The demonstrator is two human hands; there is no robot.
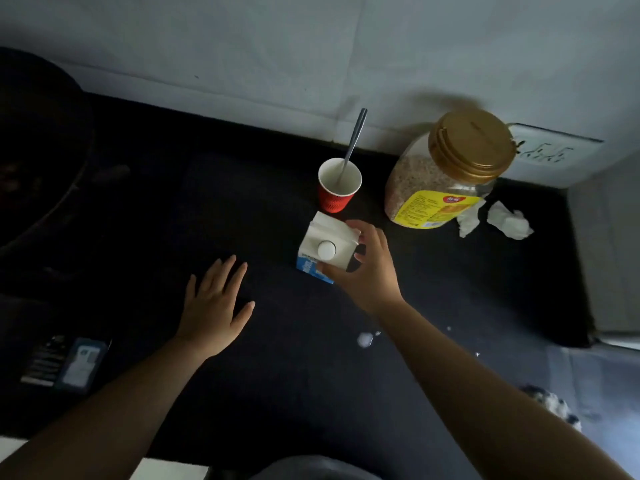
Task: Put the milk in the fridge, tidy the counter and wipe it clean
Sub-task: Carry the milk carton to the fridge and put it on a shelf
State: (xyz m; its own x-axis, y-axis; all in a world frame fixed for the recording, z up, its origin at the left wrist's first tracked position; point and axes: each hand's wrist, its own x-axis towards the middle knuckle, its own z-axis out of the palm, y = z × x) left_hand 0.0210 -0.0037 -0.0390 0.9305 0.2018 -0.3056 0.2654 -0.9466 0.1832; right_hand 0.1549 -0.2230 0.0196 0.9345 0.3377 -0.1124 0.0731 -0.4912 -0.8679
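A white and blue milk carton with a round white cap stands upright in the middle of the black counter. My right hand wraps its right side, thumb at the lower front edge and fingers over the top ridge. My left hand hovers flat with spread fingers, left of the carton, holding nothing. Just behind the carton stands a red paper cup with a metal spoon in it. A small white spill lies on the counter near my right forearm.
A large oats jar with a gold lid stands at the back right, crumpled white tissues beside it. A wall socket is behind the jar. A dark round pan fills the far left. A small packet lies front left.
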